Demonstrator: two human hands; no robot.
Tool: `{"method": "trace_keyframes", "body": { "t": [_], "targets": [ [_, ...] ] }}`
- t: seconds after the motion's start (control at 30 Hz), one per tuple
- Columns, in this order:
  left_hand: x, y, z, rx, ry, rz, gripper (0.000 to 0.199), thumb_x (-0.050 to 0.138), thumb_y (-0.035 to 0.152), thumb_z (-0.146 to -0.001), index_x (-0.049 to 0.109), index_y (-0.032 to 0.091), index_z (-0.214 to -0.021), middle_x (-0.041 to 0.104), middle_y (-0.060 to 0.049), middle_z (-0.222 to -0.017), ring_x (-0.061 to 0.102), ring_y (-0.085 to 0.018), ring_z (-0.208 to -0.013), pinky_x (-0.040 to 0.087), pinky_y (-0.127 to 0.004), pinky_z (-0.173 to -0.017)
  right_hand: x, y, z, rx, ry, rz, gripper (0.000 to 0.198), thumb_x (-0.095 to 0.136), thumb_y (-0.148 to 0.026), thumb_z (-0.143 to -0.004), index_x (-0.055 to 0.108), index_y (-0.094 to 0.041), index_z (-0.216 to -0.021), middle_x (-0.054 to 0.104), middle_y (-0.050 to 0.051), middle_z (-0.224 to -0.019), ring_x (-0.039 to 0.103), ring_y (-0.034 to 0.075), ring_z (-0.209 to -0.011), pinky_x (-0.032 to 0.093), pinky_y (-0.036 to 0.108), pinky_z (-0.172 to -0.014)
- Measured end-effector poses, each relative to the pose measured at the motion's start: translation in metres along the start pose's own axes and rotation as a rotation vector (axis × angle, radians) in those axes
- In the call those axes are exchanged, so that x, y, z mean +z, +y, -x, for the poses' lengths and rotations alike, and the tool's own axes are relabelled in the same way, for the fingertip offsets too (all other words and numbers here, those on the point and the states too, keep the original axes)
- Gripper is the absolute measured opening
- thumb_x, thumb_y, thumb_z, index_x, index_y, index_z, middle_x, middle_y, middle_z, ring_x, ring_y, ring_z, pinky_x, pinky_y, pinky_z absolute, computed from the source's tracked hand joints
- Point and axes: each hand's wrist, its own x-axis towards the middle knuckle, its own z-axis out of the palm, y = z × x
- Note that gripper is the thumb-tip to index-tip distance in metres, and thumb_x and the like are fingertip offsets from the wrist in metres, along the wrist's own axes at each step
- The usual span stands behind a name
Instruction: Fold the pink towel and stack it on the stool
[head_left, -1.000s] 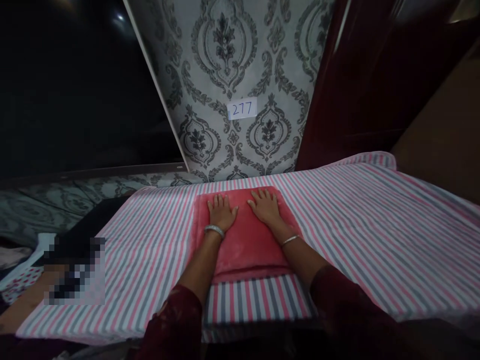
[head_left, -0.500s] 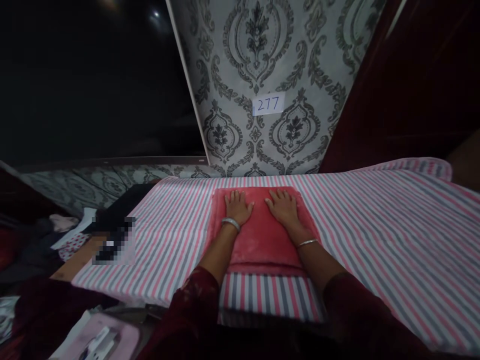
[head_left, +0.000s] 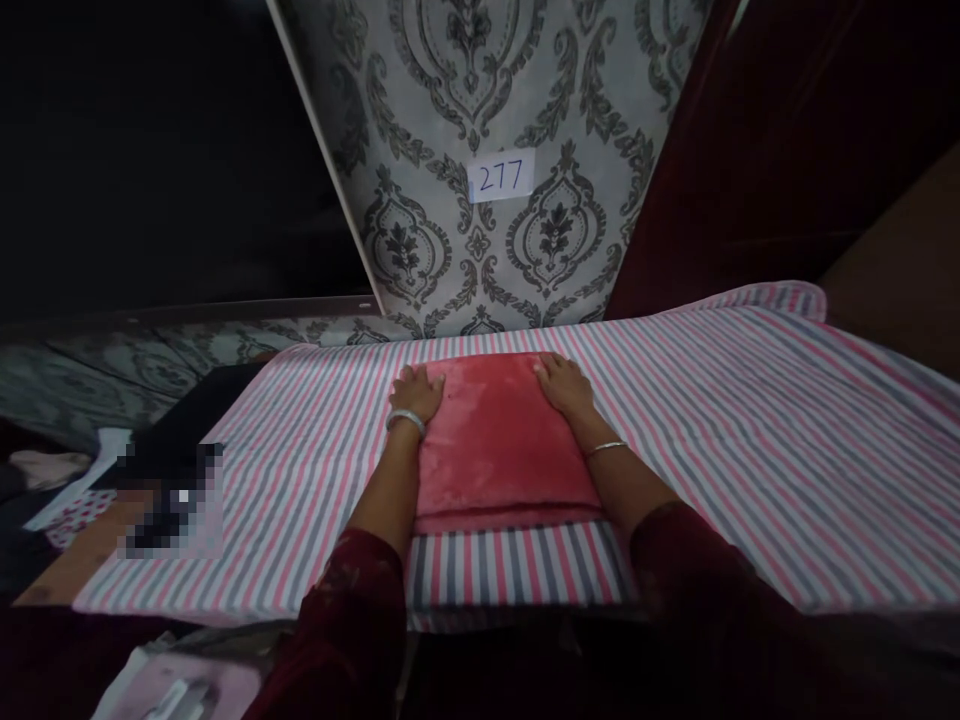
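Observation:
A folded red plush cloth, like a towel or small blanket (head_left: 502,440), lies flat in a neat rectangle on the striped sheet (head_left: 300,480). Along its near edge the folded layers show as a dark line. My left hand (head_left: 416,393), with a wide silver bangle at the wrist, rests on the cloth's far left corner and side. On the far right corner lies my right hand (head_left: 568,386), a thin bangle at its wrist. Fingers of both hands are stretched out, touching the cloth without gripping it.
A patterned wall with a paper marked 277 (head_left: 501,176) stands behind the table. A large dark screen (head_left: 165,150) hangs at the left, and a dark red panel (head_left: 750,170) rises at the right. A pink item (head_left: 184,680) sits at the lower left.
Both hands have moved from the cloth's top outward to its left and right sides. The camera view has shifted slightly. The cloth is still folded.

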Motion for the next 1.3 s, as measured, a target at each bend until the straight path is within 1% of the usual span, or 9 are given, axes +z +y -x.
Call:
{"method": "trace_keyframes", "body": {
  "t": [0.4, 0.5, 0.6, 0.7, 0.77, 0.87, 1.0, 1.13, 1.3],
  "targets": [
    [0.004, -0.004, 0.000, 0.000, 0.002, 0.021, 0.069, 0.024, 0.063, -0.096, 0.043, 0.026, -0.151, 0.031, -0.010, -0.164, 0.041, -0.041, -0.139, 0.041, -0.057, -0.109, 0.008, 0.009, -0.002, -0.054, 0.062, -0.019, 0.055, 0.026, -0.043, -0.104, 0.055, -0.019, -0.146, 0.050, 0.010, -0.154, 0.047, 0.028, -0.137, 0.039, 0.044, -0.113],
    [-0.004, -0.001, 0.001, -0.014, -0.034, 0.026, 0.070, 0.023, 0.062, -0.096, 0.040, 0.025, -0.153, 0.030, -0.009, -0.165, 0.040, -0.040, -0.141, 0.040, -0.055, -0.111, -0.001, 0.006, -0.001, -0.047, 0.005, -0.023, 0.056, 0.026, -0.039, -0.105, 0.051, -0.016, -0.149, 0.046, 0.011, -0.157, 0.044, 0.027, -0.141, 0.036, 0.042, -0.116],
    [-0.021, 0.002, 0.004, -0.022, -0.104, 0.024, 0.072, 0.021, 0.061, -0.097, 0.035, 0.025, -0.157, 0.025, -0.009, -0.167, 0.036, -0.040, -0.145, 0.037, -0.056, -0.114, -0.020, 0.000, 0.006, 0.023, -0.076, 0.014, 0.056, 0.027, -0.043, -0.105, 0.045, -0.021, -0.153, 0.038, 0.011, -0.162, 0.033, 0.034, -0.147, 0.033, 0.054, -0.115],
    [-0.037, 0.009, 0.025, 0.024, -0.046, -0.023, 0.074, 0.025, 0.060, -0.097, 0.029, 0.021, -0.160, 0.022, -0.012, -0.168, 0.024, -0.040, -0.151, 0.026, -0.061, -0.119, -0.039, -0.013, 0.030, -0.015, -0.056, 0.073, 0.060, 0.029, -0.052, -0.103, 0.043, -0.024, -0.155, 0.032, 0.013, -0.165, 0.021, 0.040, -0.152, 0.025, 0.066, -0.115],
    [-0.038, 0.016, 0.056, 0.188, 0.041, -0.073, 0.073, 0.030, 0.059, -0.098, 0.027, 0.021, -0.161, 0.023, -0.012, -0.168, 0.018, -0.038, -0.154, 0.019, -0.062, -0.121, -0.045, -0.024, 0.058, -0.160, -0.019, 0.094, 0.062, 0.031, -0.055, -0.103, 0.039, -0.025, -0.157, 0.028, 0.012, -0.166, 0.016, 0.039, -0.153, 0.020, 0.066, -0.116],
    [-0.022, 0.025, 0.114, 0.495, 0.059, -0.119, 0.068, 0.034, 0.057, -0.099, 0.029, 0.028, -0.160, 0.024, -0.008, -0.168, 0.017, -0.036, -0.154, 0.014, -0.063, -0.123, -0.041, -0.037, 0.106, -0.385, -0.054, 0.125, 0.063, 0.033, -0.056, -0.102, 0.037, -0.029, -0.158, 0.026, 0.008, -0.168, 0.016, 0.037, -0.154, 0.016, 0.062, -0.119],
    [0.016, 0.025, 0.164, 0.555, 0.047, -0.174, 0.066, 0.036, 0.057, -0.099, 0.032, 0.029, -0.159, 0.022, -0.008, -0.168, 0.012, -0.038, -0.155, 0.011, -0.067, -0.121, -0.024, -0.040, 0.146, -0.422, -0.098, 0.157, 0.062, 0.035, -0.055, -0.102, 0.038, -0.028, -0.158, 0.024, 0.005, -0.168, 0.017, 0.035, -0.154, 0.017, 0.060, -0.120],
    [0.035, 0.022, 0.167, 0.544, 0.098, -0.181, 0.065, 0.036, 0.055, -0.099, 0.032, 0.029, -0.159, 0.020, -0.007, -0.169, 0.010, -0.037, -0.156, 0.010, -0.067, -0.121, -0.015, -0.035, 0.150, -0.415, -0.060, 0.157, 0.061, 0.037, -0.051, -0.102, 0.037, -0.028, -0.158, 0.024, 0.005, -0.168, 0.017, 0.035, -0.154, 0.016, 0.060, -0.120],
    [0.034, 0.024, 0.162, 0.544, 0.097, -0.181, 0.065, 0.040, 0.054, -0.098, 0.035, 0.029, -0.158, 0.023, -0.008, -0.168, 0.013, -0.038, -0.155, 0.012, -0.067, -0.121, -0.013, -0.037, 0.149, -0.412, -0.040, 0.160, 0.059, 0.037, -0.050, -0.102, 0.038, -0.029, -0.158, 0.027, 0.005, -0.168, 0.019, 0.034, -0.153, 0.015, 0.060, -0.120]
  ]
}}
